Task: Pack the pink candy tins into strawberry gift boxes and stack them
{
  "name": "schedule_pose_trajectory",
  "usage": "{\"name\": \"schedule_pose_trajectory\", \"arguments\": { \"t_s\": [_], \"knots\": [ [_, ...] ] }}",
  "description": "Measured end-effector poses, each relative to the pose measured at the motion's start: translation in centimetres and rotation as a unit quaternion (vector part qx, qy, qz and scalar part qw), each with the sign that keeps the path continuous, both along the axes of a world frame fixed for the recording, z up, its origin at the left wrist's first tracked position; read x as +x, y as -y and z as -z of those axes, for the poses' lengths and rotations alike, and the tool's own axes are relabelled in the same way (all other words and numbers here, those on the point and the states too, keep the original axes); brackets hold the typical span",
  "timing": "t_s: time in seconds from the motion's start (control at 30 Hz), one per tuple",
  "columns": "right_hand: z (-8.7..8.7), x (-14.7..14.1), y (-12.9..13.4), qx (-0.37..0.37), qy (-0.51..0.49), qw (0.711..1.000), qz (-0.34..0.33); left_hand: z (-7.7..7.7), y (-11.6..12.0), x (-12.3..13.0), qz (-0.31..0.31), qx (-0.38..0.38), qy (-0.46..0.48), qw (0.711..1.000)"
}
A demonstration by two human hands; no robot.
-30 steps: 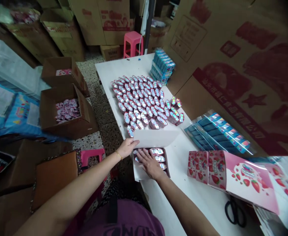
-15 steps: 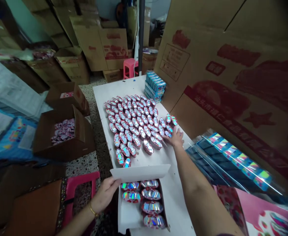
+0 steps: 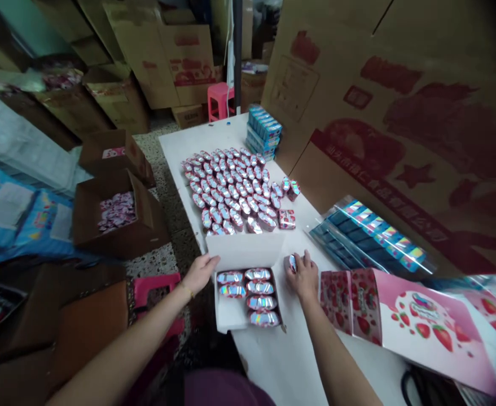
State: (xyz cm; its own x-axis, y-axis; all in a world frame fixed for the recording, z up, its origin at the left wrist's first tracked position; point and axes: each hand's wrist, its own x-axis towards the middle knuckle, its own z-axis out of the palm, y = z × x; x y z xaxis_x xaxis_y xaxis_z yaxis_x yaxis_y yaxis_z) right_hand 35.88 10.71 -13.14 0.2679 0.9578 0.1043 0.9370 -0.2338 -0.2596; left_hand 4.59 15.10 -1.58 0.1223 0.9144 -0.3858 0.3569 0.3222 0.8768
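My left hand [image 3: 199, 274] pinches the left end of the raised white flap of an open carton [image 3: 233, 317]. Inside that carton, small packs with shiny oval foil ends [image 3: 261, 303] fill the right column, and two more lie at the top of the left column; the white bottom shows below them. My right hand [image 3: 304, 275], just right of the carton, has its fingers curled round a small foil-ended pack [image 3: 292, 263], partly hidden. Beyond the flap, many similar packs [image 3: 231, 189] stand close together. One strawberry-printed pack [image 3: 286, 219] lies on its side at their near right.
Blue boxes [image 3: 263, 132] are stacked at the table's far end. Right of my hand lie film-wrapped blue packs [image 3: 366, 234] and pink strawberry-printed cartons [image 3: 425, 316]. A large cardboard box [image 3: 358, 129] walls the right side. Left on the floor is an open box of wrapped pieces [image 3: 146, 217].
My right hand has come back from the packs' right edge to beside the carton, now holding a pack. One pack there now lies on its side. My left hand stays on the flap.
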Motion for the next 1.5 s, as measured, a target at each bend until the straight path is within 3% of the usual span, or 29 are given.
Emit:
{"name": "schedule_pose_trajectory", "arguments": {
  "t_s": [0.1, 0.2, 0.3, 0.4, 0.47, 0.53, 0.7, 0.83, 0.9, 1.0, 1.07, 1.23, 1.3, 1.33, 1.4, 1.43, 1.5],
  "knots": [
    [-0.9, 0.7, 5.0, -0.012, -0.049, 0.999, 0.018, 0.7, 0.2, 0.0, 0.000, 0.026, 0.010, 1.000],
    [-4.1, 0.6, 8.4, 0.025, -0.134, 0.990, -0.021, 2.3, 1.7, -0.5, -0.019, 0.043, 0.040, 0.998],
    [-8.8, -2.6, 10.0, 0.042, -0.211, 0.961, -0.173, 4.0, 4.6, -1.3, -0.041, -0.027, 0.021, 0.999],
    [-11.7, -8.1, 9.7, -0.013, -0.238, 0.895, -0.377, 4.9, 7.5, -1.9, -0.011, -0.087, 0.012, 0.996],
    [-11.8, -11.1, 8.7, -0.057, -0.222, 0.853, -0.469, 4.8, 8.7, -2.1, 0.007, -0.106, 0.036, 0.994],
    [-11.0, -12.8, 7.4, -0.091, -0.197, 0.829, -0.516, 4.4, 9.3, -2.1, 0.008, -0.125, 0.053, 0.991],
    [-9.0, -13.0, 5.2, -0.134, -0.095, 0.784, -0.599, 3.9, 9.4, -2.0, 0.002, -0.118, 0.032, 0.993],
    [-7.4, -13.0, 5.8, -0.099, -0.034, 0.763, -0.638, 4.7, 9.7, -2.1, -0.010, -0.144, 0.038, 0.989],
    [-6.8, -12.7, 6.5, -0.071, -0.028, 0.796, -0.600, 5.2, 10.2, -2.4, -0.037, -0.165, 0.041, 0.985],
    [-6.3, -12.2, 7.0, -0.042, -0.034, 0.894, -0.445, 6.0, 10.9, -3.0, -0.060, -0.155, 0.034, 0.985],
    [-6.0, -12.4, 6.5, -0.039, -0.029, 0.919, -0.392, 6.3, 11.1, -3.0, -0.047, -0.119, 0.015, 0.992],
    [-4.9, -14.3, 4.7, -0.069, -0.042, 0.871, -0.485, 6.8, 11.3, -1.7, 0.087, -0.031, -0.046, 0.995],
    [-5.2, -13.5, 4.3, -0.067, -0.105, 0.843, -0.523, 7.1, 11.6, -1.2, 0.107, -0.018, -0.066, 0.992],
    [-5.5, -12.4, 4.1, -0.051, -0.153, 0.845, -0.510, 7.4, 11.8, -1.1, 0.105, -0.017, -0.074, 0.992],
    [-6.1, -9.5, 3.3, 0.028, -0.251, 0.893, -0.373, 7.8, 12.0, -0.9, 0.095, -0.015, -0.086, 0.992],
    [-6.3, -7.7, 2.6, 0.083, -0.282, 0.921, -0.256, 8.0, 12.0, -0.9, 0.092, -0.012, -0.089, 0.992],
    [-5.9, -4.2, -0.1, 0.172, -0.290, 0.941, -0.037, 8.3, 12.0, -0.9, 0.088, -0.010, -0.094, 0.992]
  ]
}}
